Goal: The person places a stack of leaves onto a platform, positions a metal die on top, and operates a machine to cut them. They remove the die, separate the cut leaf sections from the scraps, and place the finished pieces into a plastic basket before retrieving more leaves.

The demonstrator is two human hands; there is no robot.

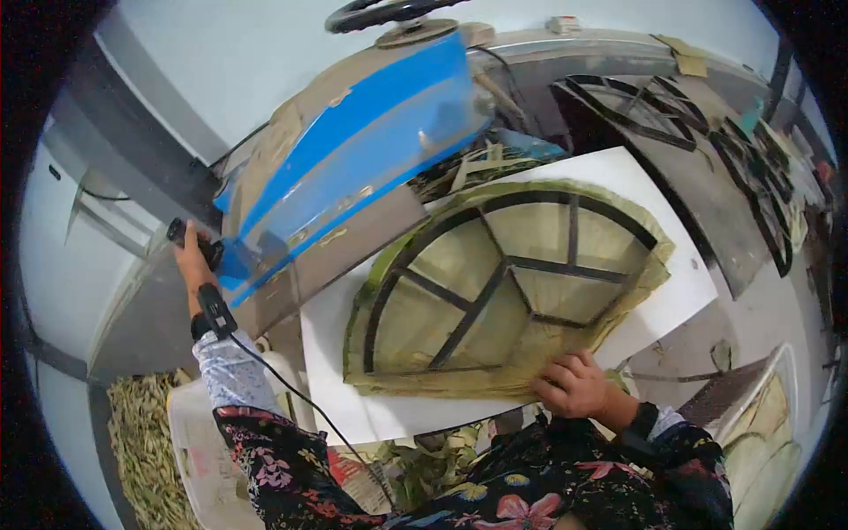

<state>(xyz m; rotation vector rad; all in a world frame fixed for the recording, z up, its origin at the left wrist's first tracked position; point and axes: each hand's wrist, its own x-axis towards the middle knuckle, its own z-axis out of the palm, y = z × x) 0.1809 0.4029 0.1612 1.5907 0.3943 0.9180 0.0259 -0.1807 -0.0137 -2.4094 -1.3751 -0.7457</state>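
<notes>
The left hand [191,261] wraps a black handle [213,254]; the right hand [576,385], curled (pinch unclear), should steady the leaf [459,256] lightly.

The person's right hand [579,387] rested, fingers curled, at the near right edge of a yellow-green leafy sheet [424,384] that lay under and around a dark fan-shaped frame [466,323]. Both lay on a white board [325,389]. The left hand [193,258] was far out to the left at a dark handle-like object [179,232], beside a blue-covered slanting panel [389,102]. A black handwheel [396,12] stood at the far side; more dark frames [658,132] lay far right, and leafy scraps [137,442] near left.
</notes>
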